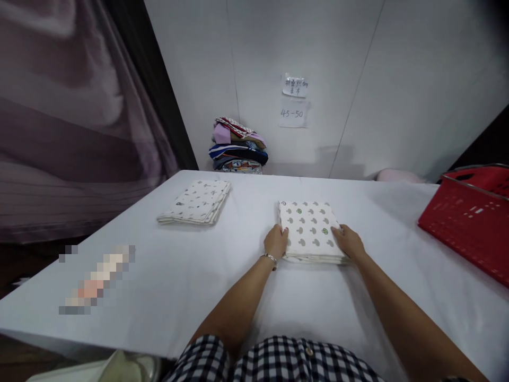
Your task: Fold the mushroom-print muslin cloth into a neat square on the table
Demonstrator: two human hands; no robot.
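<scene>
A folded white cloth with grey and green prints (pixel 309 229) lies on the white table (pixel 246 297) in front of me. My left hand (pixel 275 241) grips its left edge, fingers curled on it. My right hand (pixel 349 241) holds the right edge near the front corner. A bracelet sits on my left wrist. A second folded white printed cloth (pixel 196 208) lies apart at the far left of the table.
A red plastic basket (pixel 469 217) stands at the table's right edge. A pile of folded coloured cloths (pixel 237 146) rests against the back wall, below paper notes (pixel 294 101). A curtain (pixel 71 122) hangs on the left. A blurred patch (pixel 95 281) lies on the table's left.
</scene>
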